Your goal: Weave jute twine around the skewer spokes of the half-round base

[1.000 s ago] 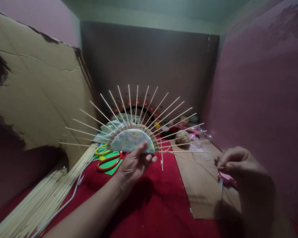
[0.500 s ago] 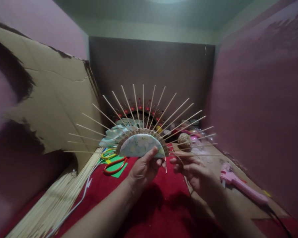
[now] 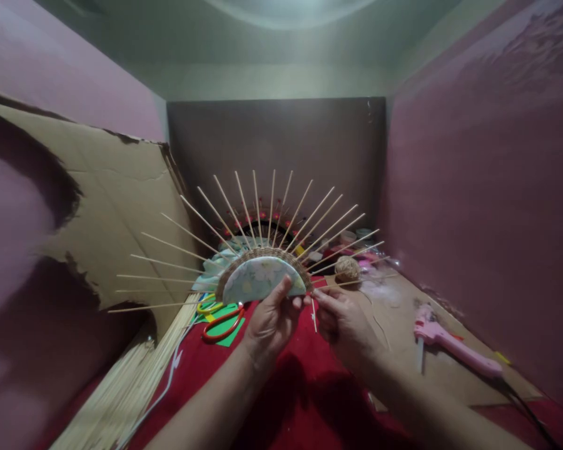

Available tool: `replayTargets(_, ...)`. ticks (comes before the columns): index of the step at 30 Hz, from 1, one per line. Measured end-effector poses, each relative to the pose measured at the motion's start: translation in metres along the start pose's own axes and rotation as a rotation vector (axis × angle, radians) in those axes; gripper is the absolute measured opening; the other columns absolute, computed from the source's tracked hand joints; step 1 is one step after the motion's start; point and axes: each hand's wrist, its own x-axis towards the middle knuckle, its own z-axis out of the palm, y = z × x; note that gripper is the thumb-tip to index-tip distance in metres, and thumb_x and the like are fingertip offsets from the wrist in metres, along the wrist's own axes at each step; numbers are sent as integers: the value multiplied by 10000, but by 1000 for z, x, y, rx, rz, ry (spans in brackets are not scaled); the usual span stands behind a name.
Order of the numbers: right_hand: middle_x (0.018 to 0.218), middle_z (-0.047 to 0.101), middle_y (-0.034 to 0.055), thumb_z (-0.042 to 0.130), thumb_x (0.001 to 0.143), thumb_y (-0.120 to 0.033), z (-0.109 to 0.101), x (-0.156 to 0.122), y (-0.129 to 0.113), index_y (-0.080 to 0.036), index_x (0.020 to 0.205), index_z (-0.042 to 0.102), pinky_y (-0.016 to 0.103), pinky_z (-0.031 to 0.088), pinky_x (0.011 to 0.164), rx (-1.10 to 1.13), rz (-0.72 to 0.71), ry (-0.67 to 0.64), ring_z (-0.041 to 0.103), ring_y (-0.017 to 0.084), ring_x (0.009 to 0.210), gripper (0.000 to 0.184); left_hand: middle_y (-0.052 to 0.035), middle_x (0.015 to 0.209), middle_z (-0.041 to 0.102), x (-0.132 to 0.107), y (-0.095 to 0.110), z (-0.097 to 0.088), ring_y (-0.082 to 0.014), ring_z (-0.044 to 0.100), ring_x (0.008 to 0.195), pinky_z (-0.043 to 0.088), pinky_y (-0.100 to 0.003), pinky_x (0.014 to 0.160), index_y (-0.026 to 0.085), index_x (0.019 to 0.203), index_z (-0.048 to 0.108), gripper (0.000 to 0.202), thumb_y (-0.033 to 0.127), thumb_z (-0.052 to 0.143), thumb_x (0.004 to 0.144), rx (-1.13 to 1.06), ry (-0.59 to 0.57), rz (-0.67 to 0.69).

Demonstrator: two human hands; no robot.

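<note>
So that its thin wooden skewers [image 3: 309, 215] fan upward freely, the left hand [image 3: 272, 322] pinches the floral half-disc fan frame [image 3: 261, 279] at its base; the right hand [image 3: 344, 322] pinches its corner.

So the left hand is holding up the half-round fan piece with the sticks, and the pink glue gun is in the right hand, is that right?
Not quite. The left hand does hold up the half-round fan piece with the sticks, but the pink glue gun lies on the cardboard sheet, apart from both hands. The head view shows the right hand at the fan's lower right corner.
</note>
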Motion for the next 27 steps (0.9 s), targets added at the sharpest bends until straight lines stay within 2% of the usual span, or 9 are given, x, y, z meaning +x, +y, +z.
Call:
replayTargets(4, 390, 226, -116, 579, 711, -315, 5, 8, 3, -180, 714, 484, 186, 92, 328, -26, -6, -34, 113, 29, 344, 165, -10, 480, 531, 1, 5, 1, -110, 506, 516, 451, -252, 587, 109, 592, 576, 185, 240, 596, 720, -2, -9, -15)
replayTargets(7, 389, 264, -114, 591, 694, -302, 5, 15, 7, -182, 726, 482, 183, 105, 326, -19, -5, -42, 137, 30, 339, 165, -14, 469, 530, 4, 4, -6, -117, 515, 531, 450, -252, 594, 120, 565, 572, 224, 282, 602, 716, -61, 7, -7)
replayTargets(12, 364, 205, -123, 600, 690, -312, -10, 25, 19, -160, 644, 480, 183, 85, 320, -18, 51, -55, 92, 22, 331, 199, -26, 471, 536, 11, -7, -20, -128, 523, 533, 446, -265, 603, 110, 562, 577, 235, 273, 586, 731, -49, 5, -19)
replayTargets(18, 369, 192, -121, 581, 714, -352, -27, 30, 28, -158, 630, 479, 178, 80, 314, 24, 71, -65, 87, 21, 328, 235, -29, 505, 541, 14, -17, -21, -126, 530, 557, 435, -256, 614, 90, 587, 577, 260, 318, 605, 710, 4, 13, -30)
replayTargets(22, 358, 211, -122, 592, 705, -367, -33, 33, 30, -169, 634, 458, 172, 84, 307, 24, 54, -14, 96, 21, 321, 249, -28, 494, 541, 20, -22, -24, -128, 524, 540, 424, -263, 622, 96, 593, 568, 269, 342, 625, 684, 45, 25, -83)
replayTargets(27, 369, 234, -129, 625, 678, -351, -40, 37, 32, -182, 659, 439, 158, 87, 304, 50, 66, 22, 88, 15, 324, 252, -9, 489, 526, 27, -30, -31, -110, 487, 486, 397, -256, 558, 107, 613, 559, 218, 298, 642, 674, 29, 37, -121)
